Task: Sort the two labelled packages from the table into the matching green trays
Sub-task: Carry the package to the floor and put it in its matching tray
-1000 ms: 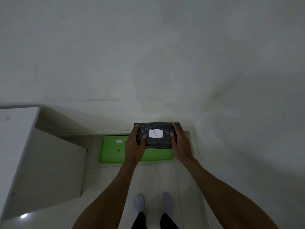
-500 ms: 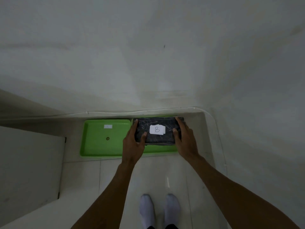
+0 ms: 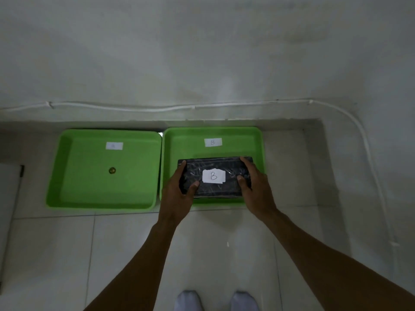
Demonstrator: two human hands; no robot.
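A black wrapped package (image 3: 215,167) with a white label reading B is held flat over the right green tray (image 3: 258,142), which carries a white B label on its floor. My left hand (image 3: 179,194) grips the package's left end and my right hand (image 3: 253,187) grips its right end. To the left stands a second green tray (image 3: 67,153) with a white label marked A and a small round brass-coloured object (image 3: 112,170) on its floor. Whether the package touches the tray floor I cannot tell.
Both trays sit side by side on a white tiled floor against a pale wall. A white cable (image 3: 157,108) runs along the wall base and down the right side. My two white-socked feet (image 3: 215,300) are at the bottom edge. A white panel (image 3: 6,198) stands at the left.
The view has tilted down and closer, so both trays now show in full. The package held in both hands has come lower over the tray marked B.
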